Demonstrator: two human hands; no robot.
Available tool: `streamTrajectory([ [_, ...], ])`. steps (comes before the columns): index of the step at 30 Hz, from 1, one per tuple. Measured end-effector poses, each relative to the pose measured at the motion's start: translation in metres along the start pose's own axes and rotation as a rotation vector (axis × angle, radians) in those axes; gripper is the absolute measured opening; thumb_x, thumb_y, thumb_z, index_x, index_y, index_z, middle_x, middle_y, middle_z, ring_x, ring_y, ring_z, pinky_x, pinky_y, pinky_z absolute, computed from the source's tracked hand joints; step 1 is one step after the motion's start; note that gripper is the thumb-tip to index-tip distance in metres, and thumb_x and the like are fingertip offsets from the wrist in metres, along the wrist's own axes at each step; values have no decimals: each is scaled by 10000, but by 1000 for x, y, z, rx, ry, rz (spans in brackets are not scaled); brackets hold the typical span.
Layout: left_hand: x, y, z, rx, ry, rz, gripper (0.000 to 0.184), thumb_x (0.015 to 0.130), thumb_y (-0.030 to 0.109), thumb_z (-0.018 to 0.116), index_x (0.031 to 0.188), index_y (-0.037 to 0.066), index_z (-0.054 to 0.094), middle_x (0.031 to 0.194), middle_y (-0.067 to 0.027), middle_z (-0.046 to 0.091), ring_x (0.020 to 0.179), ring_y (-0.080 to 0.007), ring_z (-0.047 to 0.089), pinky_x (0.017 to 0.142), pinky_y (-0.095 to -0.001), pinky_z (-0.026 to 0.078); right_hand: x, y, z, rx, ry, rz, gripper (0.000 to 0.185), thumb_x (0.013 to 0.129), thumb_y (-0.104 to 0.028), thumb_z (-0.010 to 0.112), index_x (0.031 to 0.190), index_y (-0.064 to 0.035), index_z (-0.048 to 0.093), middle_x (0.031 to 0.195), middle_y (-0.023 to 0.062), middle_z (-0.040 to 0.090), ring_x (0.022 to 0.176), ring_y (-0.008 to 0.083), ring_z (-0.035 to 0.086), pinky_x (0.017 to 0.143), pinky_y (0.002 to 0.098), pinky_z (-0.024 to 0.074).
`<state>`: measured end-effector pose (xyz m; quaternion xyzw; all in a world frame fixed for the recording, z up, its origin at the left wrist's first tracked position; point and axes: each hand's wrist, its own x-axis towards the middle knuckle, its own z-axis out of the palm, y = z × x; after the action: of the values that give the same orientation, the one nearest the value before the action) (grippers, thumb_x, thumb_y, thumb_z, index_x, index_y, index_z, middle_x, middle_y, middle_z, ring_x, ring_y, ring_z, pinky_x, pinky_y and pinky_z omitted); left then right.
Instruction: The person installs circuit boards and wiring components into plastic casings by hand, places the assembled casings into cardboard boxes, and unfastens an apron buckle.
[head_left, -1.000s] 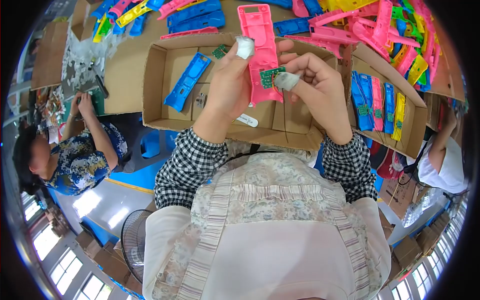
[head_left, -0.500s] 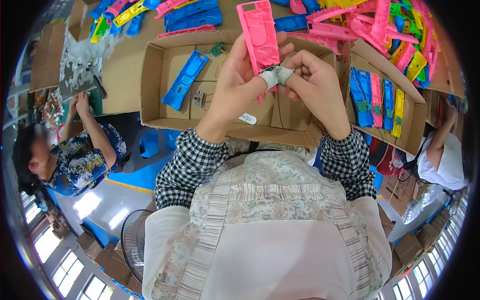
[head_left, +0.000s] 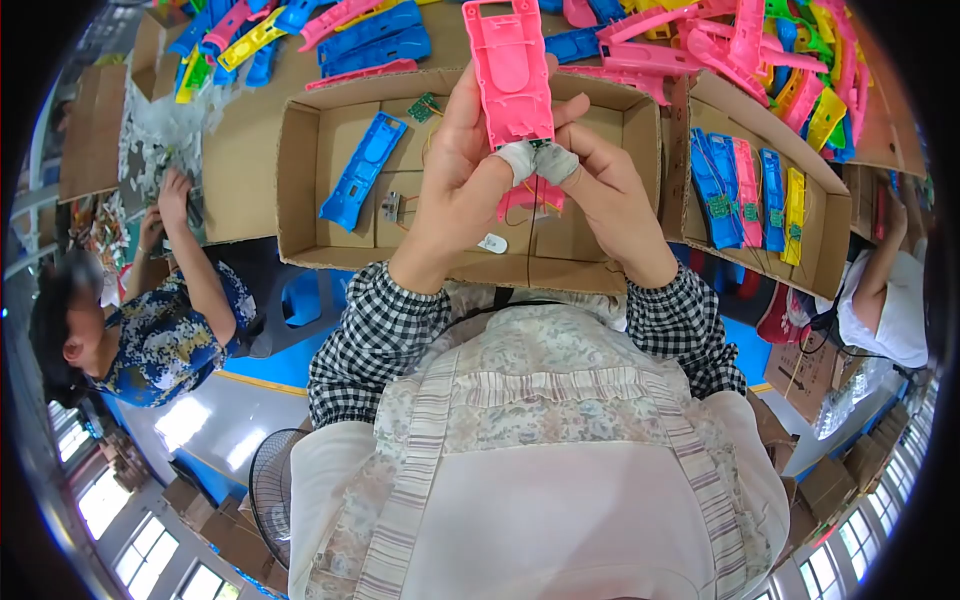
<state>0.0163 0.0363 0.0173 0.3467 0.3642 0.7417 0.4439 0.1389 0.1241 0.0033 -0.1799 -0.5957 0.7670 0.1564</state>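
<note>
The pink shell (head_left: pixel 510 80) was above the box (head_left: pixel 460 259), its far end reaching past the box's far wall. The left hand (head_left: pixel 452 198) grasped it from the side, fingers behind. The right hand (head_left: pixel 612 200) closed in at the near part, and both covered thumbs (head_left: pixel 518 160) pressed side by side there — over a board (head_left: pixel 540 144) they mostly hid. A dark wire (head_left: pixel 532 235) hung down below the thumbs.

In the box lay a blue shell (head_left: pixel 363 172), a loose green board (head_left: pixel 424 106), a small metal piece (head_left: pixel 391 206) and a white strip (head_left: pixel 491 243). The right-hand box (head_left: pixel 832 220) held a row of shells (head_left: pixel 747 190) — blue, pink and yellow — with boards and wires. A pile of shells (head_left: pixel 690 60) lay beyond. A co-worker (head_left: pixel 180 330) sat at the left.
</note>
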Motion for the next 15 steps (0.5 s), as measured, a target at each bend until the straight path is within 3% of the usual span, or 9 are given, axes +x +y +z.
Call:
streamTrajectory([
  [7,0,-1,0,11,-39,46,726,753,-69,347,1438,50,136,1412,-238,303,1215,-402,440,963,-452,434,-4,-2,-1,83,-43,28,185,939,-161,505,994,5,565,896,-22,559,803,49,476,715,207,387],
  [13,4,7,2,107,-74,31,724,755,-65,369,1435,35,143,1409,-236,313,1235,-354,437,976,-407,423,-4,4,4,4,69,-105,159,938,-152,503,981,-7,553,884,-24,545,778,45,463,693,203,377],
  [15,1,9,1,162,-108,29,715,758,-60,372,1432,27,149,1401,-237,327,1240,-338,436,980,-392,419,-5,-3,5,49,148,-97,118,923,-129,530,945,-16,555,842,-30,549,745,31,497,645,194,424],
])
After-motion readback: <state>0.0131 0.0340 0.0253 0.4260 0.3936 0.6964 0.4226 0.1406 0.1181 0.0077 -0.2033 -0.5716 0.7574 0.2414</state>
